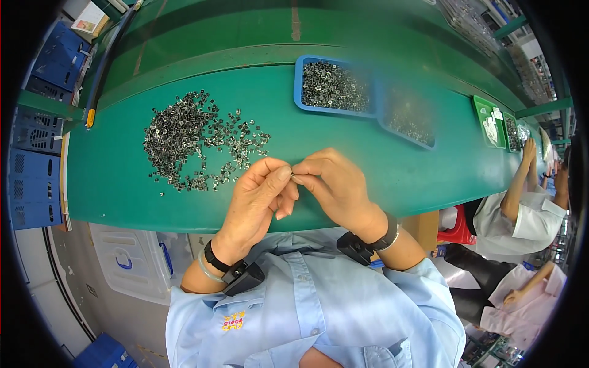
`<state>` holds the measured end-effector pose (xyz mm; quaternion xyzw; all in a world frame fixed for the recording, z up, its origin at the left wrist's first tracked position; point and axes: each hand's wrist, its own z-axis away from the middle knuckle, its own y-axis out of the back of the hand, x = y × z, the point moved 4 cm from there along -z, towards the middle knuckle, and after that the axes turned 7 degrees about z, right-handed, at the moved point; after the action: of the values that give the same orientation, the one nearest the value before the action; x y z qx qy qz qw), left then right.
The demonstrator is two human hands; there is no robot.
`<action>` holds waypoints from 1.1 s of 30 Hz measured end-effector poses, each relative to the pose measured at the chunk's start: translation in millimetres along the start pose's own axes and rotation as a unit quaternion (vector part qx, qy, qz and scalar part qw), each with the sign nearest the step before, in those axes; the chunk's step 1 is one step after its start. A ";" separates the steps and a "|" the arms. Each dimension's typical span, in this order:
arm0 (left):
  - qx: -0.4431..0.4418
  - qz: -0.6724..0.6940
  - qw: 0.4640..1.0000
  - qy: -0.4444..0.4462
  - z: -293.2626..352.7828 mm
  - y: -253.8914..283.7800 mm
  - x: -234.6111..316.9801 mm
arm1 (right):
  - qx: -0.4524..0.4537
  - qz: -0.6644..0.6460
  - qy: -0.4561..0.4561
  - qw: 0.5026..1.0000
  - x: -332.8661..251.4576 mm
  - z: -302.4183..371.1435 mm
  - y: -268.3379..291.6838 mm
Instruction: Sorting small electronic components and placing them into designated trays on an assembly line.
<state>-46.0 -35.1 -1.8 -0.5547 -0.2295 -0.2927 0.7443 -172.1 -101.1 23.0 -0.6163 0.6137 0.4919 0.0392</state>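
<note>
My left hand (261, 195) and my right hand (337, 187) meet above the front edge of the green table. Thumb and forefinger of each are pinched together, tip against tip. Between them is a tiny metal piece (293, 175), mostly covered by the fingertips, so its shape does not show. Just beyond my left hand, a heap of small square black and silver metal pieces (178, 138) lies loose, thinning out to the right. Past my right hand stands a blue tray (299, 86) filled with similar small pieces.
A second blue tray (434, 145), blurred, adjoins the first and holds small pieces. Farther right are a green tray (480, 113) with white items and co-workers (515, 227) at the table. Blue crates (37, 184) stand left; a clear lidded box (132, 260) sits below the table edge.
</note>
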 end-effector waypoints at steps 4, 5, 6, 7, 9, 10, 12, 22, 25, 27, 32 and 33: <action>0.000 0.004 1.000 -0.004 -1.4 3.0 -2.4 | 0.006 -0.004 -0.009 1.000 -1.5 1.3 -1.3; -0.001 0.007 1.000 -0.005 -1.8 3.7 -3.1 | 0.010 -0.005 -0.012 1.000 -1.8 1.7 -1.7; -0.001 0.006 1.000 -0.005 -2.2 4.3 -4.2 | 0.011 -0.005 -0.012 1.000 -2.4 2.2 -2.3; -0.010 0.023 1.000 -0.011 -2.7 3.8 -5.3 | 0.019 -0.015 -0.016 1.000 -2.8 2.9 -2.5; -0.026 0.055 0.998 -0.021 -3.4 2.4 -7.5 | 0.034 -0.035 -0.026 0.998 -3.4 4.2 -2.9; -0.026 0.055 0.998 -0.020 -3.7 2.0 -9.2 | 0.035 -0.036 -0.027 0.998 -4.2 4.6 -3.3; -0.035 0.073 0.996 -0.033 -4.3 0.4 -11.0 | 0.035 -0.049 -0.045 0.997 -4.7 4.8 -3.9; 0.004 -0.032 0.999 -0.026 -5.9 -0.7 -0.8 | 0.012 0.047 0.023 0.999 -0.5 0.3 1.4; -0.013 0.017 0.999 -0.026 -1.6 -8.0 5.9 | 0.010 -0.002 -0.013 1.000 -1.4 -2.2 4.1; -0.035 0.049 0.998 -0.023 -1.0 -10.9 5.9 | 0.014 -0.041 -0.020 0.999 -3.6 -3.6 5.3; -0.104 0.147 0.984 -0.009 -0.9 -10.1 -0.3 | 0.034 -0.128 -0.028 0.991 -7.0 -5.6 4.7; -0.119 0.164 0.979 -0.006 -1.3 -9.4 -1.5 | 0.040 -0.132 -0.023 0.990 -7.8 -6.1 4.8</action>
<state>-53.6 -38.1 3.3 -0.6710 -0.1037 -0.1883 0.7096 -170.6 -100.6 33.8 -0.6784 0.5448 0.4719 0.1428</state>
